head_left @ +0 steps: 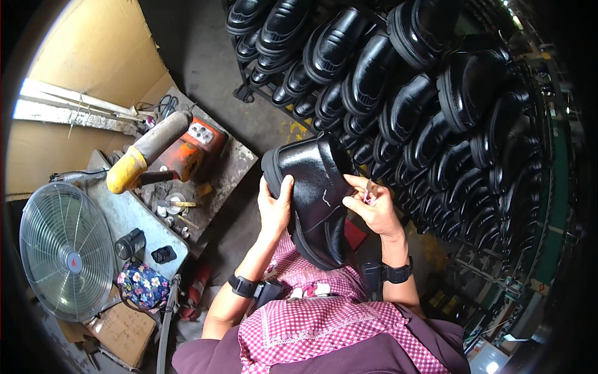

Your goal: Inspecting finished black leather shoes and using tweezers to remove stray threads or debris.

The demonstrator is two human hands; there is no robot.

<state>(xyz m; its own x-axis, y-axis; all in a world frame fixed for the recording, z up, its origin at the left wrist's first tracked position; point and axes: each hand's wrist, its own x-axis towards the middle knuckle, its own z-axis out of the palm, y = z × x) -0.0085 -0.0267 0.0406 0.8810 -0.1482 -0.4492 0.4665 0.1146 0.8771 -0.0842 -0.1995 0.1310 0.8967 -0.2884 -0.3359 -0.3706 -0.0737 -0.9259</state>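
A glossy black ankle boot [314, 187] is held in front of my chest, its heel and thick sole at the upper left and its toe pointing down. My left hand [275, 204] is closed round the sole side, thumb on the boot's upper. My right hand [376, 210] is at the collar side, with thumb and index finger close to or touching the leather. A small pale pink and white thing [370, 192] sticks out between its curled fingers; its kind cannot be made out. A thin white thread-like line [326, 198] shows on the boot's side.
Racks of glossy black shoes [408, 109] fill the far right. At left, an orange machine [196, 149] stands on a worn bench [233, 171], beside a round fan [67, 252], a floral bag [143, 285] and a cardboard box [124, 330]. A green conveyor [559, 206] runs along the right edge.
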